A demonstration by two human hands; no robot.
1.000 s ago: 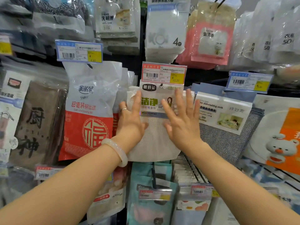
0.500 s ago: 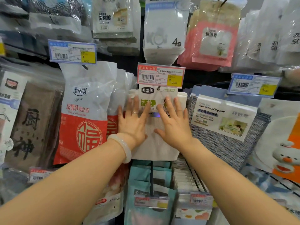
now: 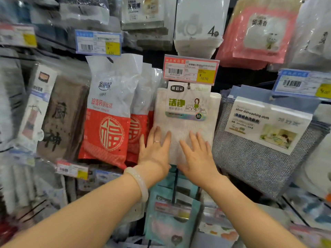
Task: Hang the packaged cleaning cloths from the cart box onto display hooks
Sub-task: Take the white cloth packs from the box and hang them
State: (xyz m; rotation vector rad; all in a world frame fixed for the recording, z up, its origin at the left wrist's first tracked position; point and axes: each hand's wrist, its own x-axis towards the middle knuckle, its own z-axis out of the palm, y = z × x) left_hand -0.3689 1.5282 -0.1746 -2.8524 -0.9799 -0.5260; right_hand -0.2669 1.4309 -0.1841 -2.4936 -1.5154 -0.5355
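Note:
A pack of white cleaning cloths (image 3: 186,108) with a green-lettered card hangs on a display hook under a red price tag (image 3: 190,69). My left hand (image 3: 154,153) lies flat on the pack's lower left part, fingers straight, a ring on one finger and a pale bangle on the wrist. My right hand (image 3: 197,156) presses flat on the lower right part. Neither hand grips anything. The cart box is out of view.
Red-and-white steel-wool bags (image 3: 109,111) hang just left of the pack. A grey silver dishwashing cloth pack (image 3: 259,144) hangs at the right. Teal packs (image 3: 170,212) hang below on another hook. More goods and price tags fill the rows above.
Both hands have slid down from the pack's printed card to its lower half, still flat against it. The card is now uncovered.

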